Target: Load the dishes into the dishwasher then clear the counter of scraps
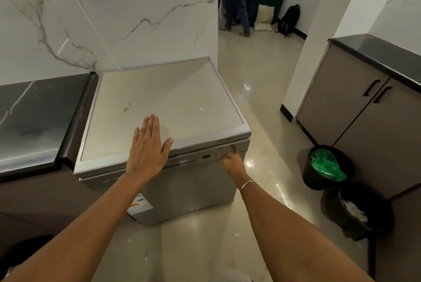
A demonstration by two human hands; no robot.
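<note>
Steel-grey dishwasher [164, 99], freestanding and shut, just beside the dark tabletop [34, 117]: I judge it heavy and rigid, its smooth skin slippery under a palm. Door [193, 186]: stiff and, I would guess, hinged low, so best taken at the recessed handle [182, 160] under the top edge and drawn out and down. Left grip [147, 145]: flat, fingers straight and together, thumb spread, lying on or just over the top near its front edge, holding nothing. Right grip [232, 162]: arm stretched forward, fingertips at the control strip [214, 155] near the door's right corner. I cannot tell whether they press, hook or merely touch.
</note>
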